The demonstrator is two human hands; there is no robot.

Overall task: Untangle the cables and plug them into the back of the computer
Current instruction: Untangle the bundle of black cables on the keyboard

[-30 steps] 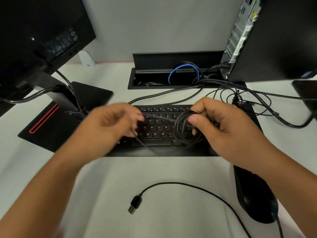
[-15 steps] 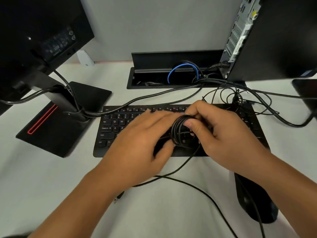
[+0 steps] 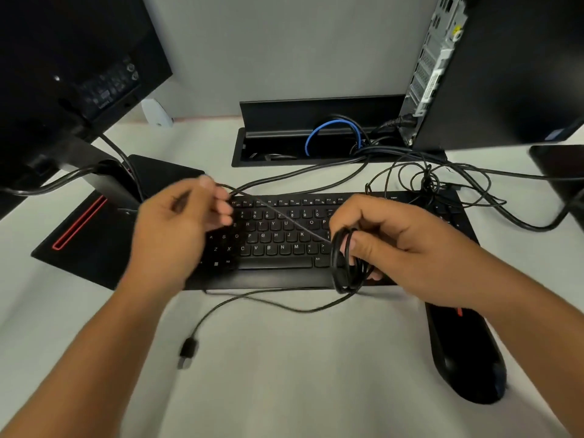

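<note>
My right hand (image 3: 388,248) grips a small coil of thin black cable (image 3: 344,263) over the right half of the keyboard (image 3: 278,238). One strand runs taut from the coil up-left to my left hand (image 3: 186,222), which pinches it above the keyboard's left end; this hand is blurred. Another strand drops from the coil onto the desk and ends in a black USB plug (image 3: 188,350) lying loose near the front. The computer tower (image 3: 493,67) stands at the back right with its rear port panel (image 3: 433,64) facing left. A tangle of thin black cables (image 3: 433,181) lies behind the keyboard.
A black mouse (image 3: 467,355) lies at the right front. The monitor (image 3: 69,67) and its stand base (image 3: 94,229) fill the left. A cable tray (image 3: 303,143) with a blue cable (image 3: 328,128) is recessed at the back. Thick black cables (image 3: 316,175) cross the desk.
My left hand has pulled away from the coil to the upper left, drawing a strand out taut. The USB plug has slid back into view on the desk. My right hand stays on the coil.
</note>
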